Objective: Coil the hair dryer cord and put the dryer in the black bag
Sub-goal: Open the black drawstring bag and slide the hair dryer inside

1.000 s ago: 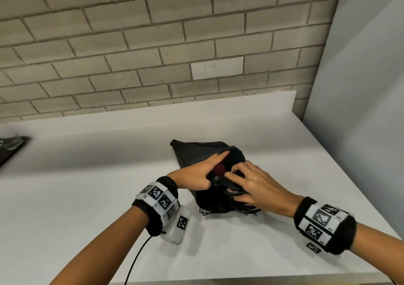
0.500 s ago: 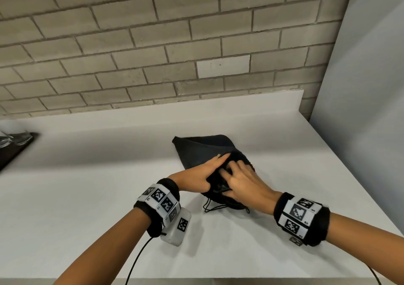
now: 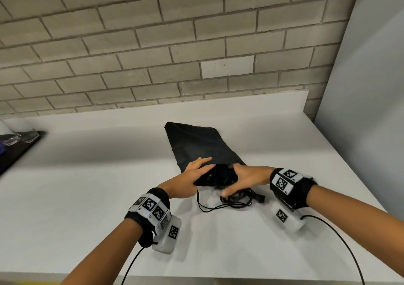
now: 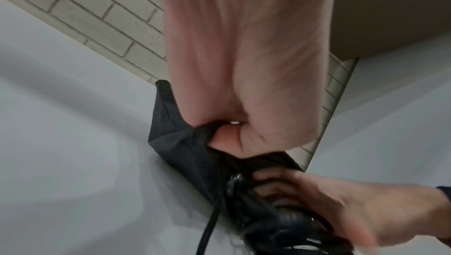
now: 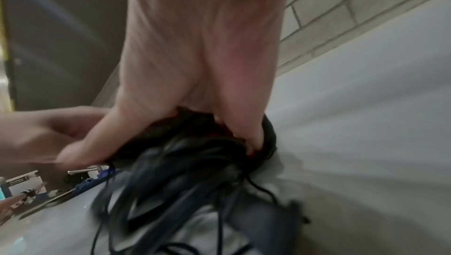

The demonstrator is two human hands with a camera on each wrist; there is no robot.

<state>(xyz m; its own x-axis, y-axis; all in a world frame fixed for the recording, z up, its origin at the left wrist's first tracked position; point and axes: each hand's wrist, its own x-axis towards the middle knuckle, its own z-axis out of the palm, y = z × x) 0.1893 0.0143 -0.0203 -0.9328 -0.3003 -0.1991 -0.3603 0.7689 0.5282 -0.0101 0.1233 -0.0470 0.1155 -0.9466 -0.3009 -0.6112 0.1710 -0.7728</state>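
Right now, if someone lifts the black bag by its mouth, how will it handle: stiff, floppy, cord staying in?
Probably floppy: the black bag lies flat and creased on the counter, bunching where the left hand grips its rim. Likely bottom-heavy near the mouth, where the bulk sits. Cord loops trail outside beside the right hand, so they may dangle or snag.

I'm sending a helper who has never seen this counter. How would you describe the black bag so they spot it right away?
Look at the white counter below the brick wall. Near its middle lies the black bag, a soft dark fabric pouch running away from the person. Its near mouth is held between the left hand and right hand, with thin black cord spilling out in loops.
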